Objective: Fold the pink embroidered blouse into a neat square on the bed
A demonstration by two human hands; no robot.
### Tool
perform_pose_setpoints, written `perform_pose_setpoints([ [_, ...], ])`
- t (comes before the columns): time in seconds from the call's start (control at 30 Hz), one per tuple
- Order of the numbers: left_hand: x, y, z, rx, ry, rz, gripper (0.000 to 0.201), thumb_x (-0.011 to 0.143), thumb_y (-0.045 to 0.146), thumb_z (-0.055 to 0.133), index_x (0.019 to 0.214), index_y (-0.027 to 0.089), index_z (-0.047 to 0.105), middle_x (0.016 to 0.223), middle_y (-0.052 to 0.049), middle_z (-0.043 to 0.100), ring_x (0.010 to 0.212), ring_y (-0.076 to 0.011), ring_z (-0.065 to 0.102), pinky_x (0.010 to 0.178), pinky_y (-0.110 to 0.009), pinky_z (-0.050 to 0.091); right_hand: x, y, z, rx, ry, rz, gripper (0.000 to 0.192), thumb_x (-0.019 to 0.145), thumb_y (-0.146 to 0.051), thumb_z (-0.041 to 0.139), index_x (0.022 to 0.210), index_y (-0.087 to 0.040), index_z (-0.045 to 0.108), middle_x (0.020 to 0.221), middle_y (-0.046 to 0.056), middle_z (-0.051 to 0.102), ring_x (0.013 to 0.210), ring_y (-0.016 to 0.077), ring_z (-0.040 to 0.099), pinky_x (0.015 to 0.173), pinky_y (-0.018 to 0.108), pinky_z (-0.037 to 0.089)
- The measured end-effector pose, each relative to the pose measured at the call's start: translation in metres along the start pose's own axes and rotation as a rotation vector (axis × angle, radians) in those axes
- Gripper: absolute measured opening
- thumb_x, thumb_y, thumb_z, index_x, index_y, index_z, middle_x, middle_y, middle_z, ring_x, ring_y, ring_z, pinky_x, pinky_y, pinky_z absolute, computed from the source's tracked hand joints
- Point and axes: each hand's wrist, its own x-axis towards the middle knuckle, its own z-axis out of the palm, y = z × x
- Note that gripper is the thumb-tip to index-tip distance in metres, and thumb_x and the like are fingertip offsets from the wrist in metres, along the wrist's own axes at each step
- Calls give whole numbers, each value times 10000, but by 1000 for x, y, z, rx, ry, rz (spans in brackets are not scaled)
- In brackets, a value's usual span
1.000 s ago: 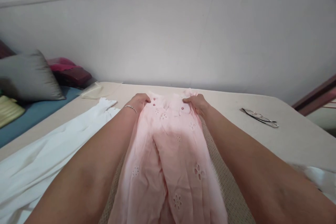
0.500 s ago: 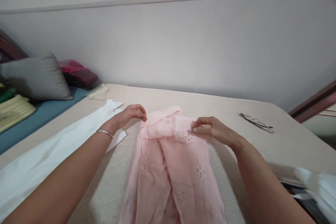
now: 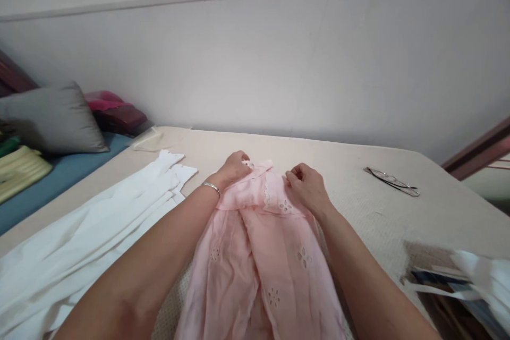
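A pink garment (image 3: 274, 255) with cut-out flower embroidery lies lengthwise in front of me, its top end folded over into a band with a scalloped lace edge. My left hand (image 3: 235, 167), a silver bangle at its wrist, is closed on the garment's upper left edge, where a bit of the lace shows by the fingers. On the other side, my right hand (image 3: 306, 183) pinches the upper right edge of the folded band with curled fingers. The garment's lower end runs out of view between my forearms.
White cloth (image 3: 99, 228) lies spread at the left on the pale bedsheet (image 3: 358, 212). Eyeglasses (image 3: 392, 181) rest at the right. More fabric (image 3: 458, 287) is heaped near the lower right corner. A grey pillow (image 3: 56, 119) stands at the far left, and a wall (image 3: 255, 74) rises behind.
My left hand has moved right and slightly up, onto the garment's top edge. My right hand has shifted slightly left and up along the folded band.
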Motion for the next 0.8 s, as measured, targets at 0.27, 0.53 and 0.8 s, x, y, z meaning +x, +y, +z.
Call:
perform_pose_setpoints([
  [0.27, -78, 23, -43, -337, -610, 170, 398, 765, 296, 710, 1142, 170, 682, 836, -70, 723, 727, -190, 651, 704, -311, 489, -10, 51, -16, -37, 206, 159, 185, 842, -384, 585, 764, -218, 606, 755, 65, 678, 712, 203, 573, 689, 320, 397],
  [0.53, -63, -33, -48, 436, 113, -286, 462, 853, 610, 530, 618, 218, 601, 732, -113, 678, 737, -287, 638, 619, -334, 390, -2, 66, -24, -150, 125, 273, 343, 925, -480, 488, 819, -201, 656, 933, 152, 718, 869, 253, 625, 754, 346, 426],
  [0.8, -66, -57, -23, 160, 218, -303, 231, 799, 394, 620, 659, 211, 603, 660, -37, 647, 647, -201, 573, 601, -294, 350, 4, 72, -22, 94, 61, 221, 196, 778, -361, 655, 679, -192, 660, 698, 68, 684, 723, 205, 609, 656, 301, 433],
])
